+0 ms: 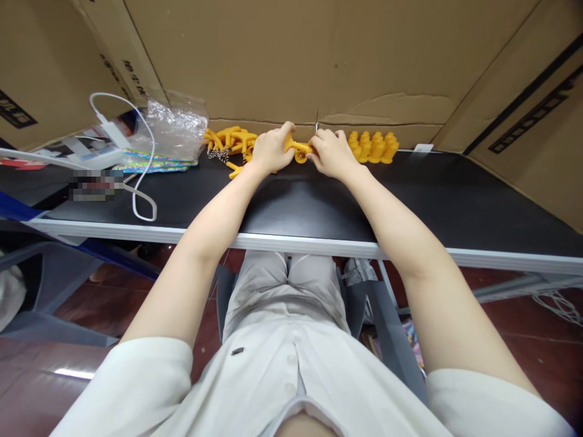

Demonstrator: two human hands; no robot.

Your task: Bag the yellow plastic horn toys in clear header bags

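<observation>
Near the back of the black table, my left hand [273, 149] and my right hand [332, 153] are close together, each with curled fingers. Between them stretches a yellow ridged piece [301, 147], its two ends gripped by my fingers and partly hidden. Just below it is a round yellow part [300, 156]; I cannot tell whether it is joined on. Left of my left hand lies a heap of yellow pieces [234, 138] with small metal chains [219, 154]. Right of my right hand, yellow knobbed pieces [377, 147] stand upright in close rows.
Cardboard walls [291, 60] enclose the table [310, 209] at the back and sides. On the left are a clear plastic bag [177, 124], colourful packets [157, 162] and a white cable [152, 142]. A small white item [423, 147] lies at the back right.
</observation>
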